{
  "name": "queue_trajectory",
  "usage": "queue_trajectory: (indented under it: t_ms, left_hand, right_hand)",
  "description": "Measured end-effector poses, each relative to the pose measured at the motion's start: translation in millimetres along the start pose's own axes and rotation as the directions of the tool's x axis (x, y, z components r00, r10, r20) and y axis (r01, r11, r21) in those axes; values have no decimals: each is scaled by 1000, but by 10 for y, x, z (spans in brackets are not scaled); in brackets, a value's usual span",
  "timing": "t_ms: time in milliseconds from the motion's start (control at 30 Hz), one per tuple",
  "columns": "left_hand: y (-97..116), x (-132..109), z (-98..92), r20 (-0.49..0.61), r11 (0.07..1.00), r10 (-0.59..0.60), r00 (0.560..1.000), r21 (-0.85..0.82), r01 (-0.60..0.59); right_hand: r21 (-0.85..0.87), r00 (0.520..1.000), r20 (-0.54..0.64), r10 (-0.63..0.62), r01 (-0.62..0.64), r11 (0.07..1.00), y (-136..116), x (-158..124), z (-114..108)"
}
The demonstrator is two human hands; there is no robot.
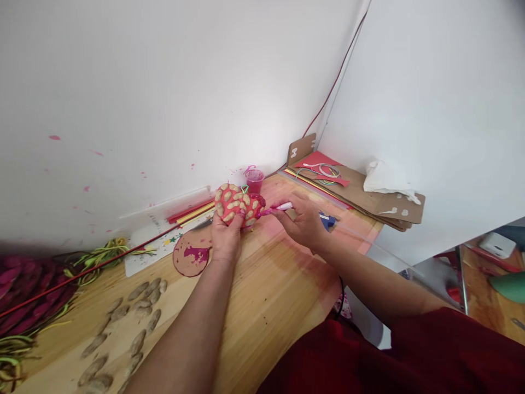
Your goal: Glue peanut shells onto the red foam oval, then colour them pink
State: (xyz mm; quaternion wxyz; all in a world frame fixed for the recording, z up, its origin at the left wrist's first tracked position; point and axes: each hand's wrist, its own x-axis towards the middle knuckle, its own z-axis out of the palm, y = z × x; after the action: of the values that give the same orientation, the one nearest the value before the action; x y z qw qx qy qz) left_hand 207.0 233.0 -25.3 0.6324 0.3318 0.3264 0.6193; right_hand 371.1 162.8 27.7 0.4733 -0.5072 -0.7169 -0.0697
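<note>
A round red piece covered with peanuts (232, 203) is held up off the wooden table by my left hand (227, 234), its thumb across the lower edge. A green loop shows at its top, and the peanuts at its right side are dark pink. My right hand (301, 219) pinches a white-handled paintbrush (283, 207); the pink-stained tip meets the right edge of the piece. Just behind stands a clear cup of pink paint (254, 179). Left of my left hand lies a brown disc (191, 253) smeared with magenta paint.
Loose peanuts (141, 306) lie on the wooden table (262, 306) at front left. Magenta discs (33, 287) and yellow-green strings (96, 260) sit at far left. Cardboard sheets (353, 202) with red paper and a white crumpled bag (388, 178) fill the back right corner, near a blue object (327, 220).
</note>
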Motion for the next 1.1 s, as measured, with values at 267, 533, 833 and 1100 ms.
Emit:
queue_trajectory:
  t_ms: [267, 533, 833, 1100]
  left_hand:
    - [0, -5, 7, -3, 999, 8, 1000, 40, -8]
    - [-28, 18, -20, 4, 999, 25, 1000, 28, -25]
    - [4, 7, 2, -19, 999, -13, 1000, 33, 14]
    - [-10, 27, -21, -24, 998, -24, 999, 61, 26]
  right_hand:
    - [-23, 999, 41, -12, 13, 1000, -28, 1, 2]
    - [-36, 1000, 5, -14, 15, 999, -46, 5, -12]
    - [12, 998, -20, 52, -52, 999, 17, 10, -21]
    - [84, 992, -34, 119, -116, 990, 46, 19, -32]
